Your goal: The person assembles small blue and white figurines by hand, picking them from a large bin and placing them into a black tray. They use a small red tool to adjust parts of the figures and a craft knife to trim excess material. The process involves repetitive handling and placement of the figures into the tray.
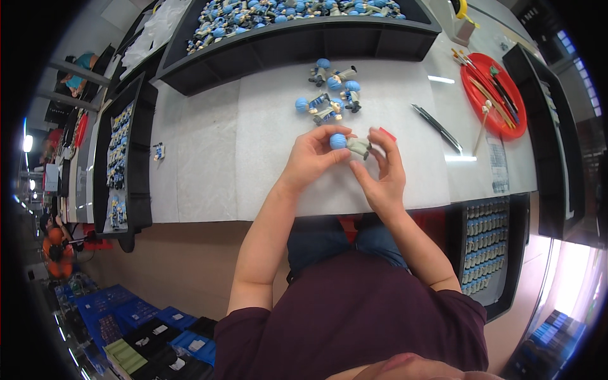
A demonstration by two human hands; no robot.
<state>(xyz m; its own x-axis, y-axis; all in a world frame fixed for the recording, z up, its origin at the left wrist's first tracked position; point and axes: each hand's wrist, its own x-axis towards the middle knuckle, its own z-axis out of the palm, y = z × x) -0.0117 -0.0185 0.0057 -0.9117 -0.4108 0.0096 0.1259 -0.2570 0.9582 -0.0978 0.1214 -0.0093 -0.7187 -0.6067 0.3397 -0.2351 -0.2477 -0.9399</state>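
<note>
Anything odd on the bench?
One lone figurine is on the table just right of the left-hand black tray, outside its filled rows and away from the loose group. Possibly a stray. No spill visible; damage too small to judge.

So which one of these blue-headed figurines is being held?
The figurine in the left hand, its blue head leftward and feet toward the right hand; the loose figurines nearby lie beyond both hands, untouched.

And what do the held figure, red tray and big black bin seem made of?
Figure: probably plastic or resin, fairly matt, with fine ridges on its blue head. Red tray: likely plastic, smooth, evenly coloured. Black bin: apparently rigid plastic, dull, with upright ribs along its wall.
</note>
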